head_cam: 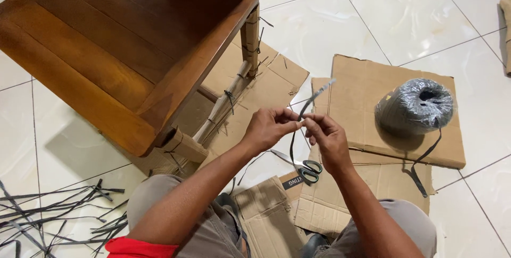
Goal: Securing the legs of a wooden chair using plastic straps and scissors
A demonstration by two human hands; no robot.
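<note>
My left hand point(270, 127) and my right hand point(326, 135) meet in front of me, both pinching one thin dark plastic strap point(314, 100). The strap rises from my fingertips toward the upper right and a loop of it hangs down between the hands. Below the hands lie scissors point(305, 168) with dark handles on cardboard. A dark roll of strapping point(415, 105) sits on a cardboard sheet point(362, 87) to the right, a loose end trailing from it. A wooden chair point(117, 45) stands at the left, its legs wrapped in cardboard tied with straps.
Flattened cardboard pieces point(266, 215) lie between my knees and under the chair. A pile of cut strap offcuts point(53, 213) is spread on the white tiled floor point(404, 7) at the lower left. More cardboard shows at the top right edge.
</note>
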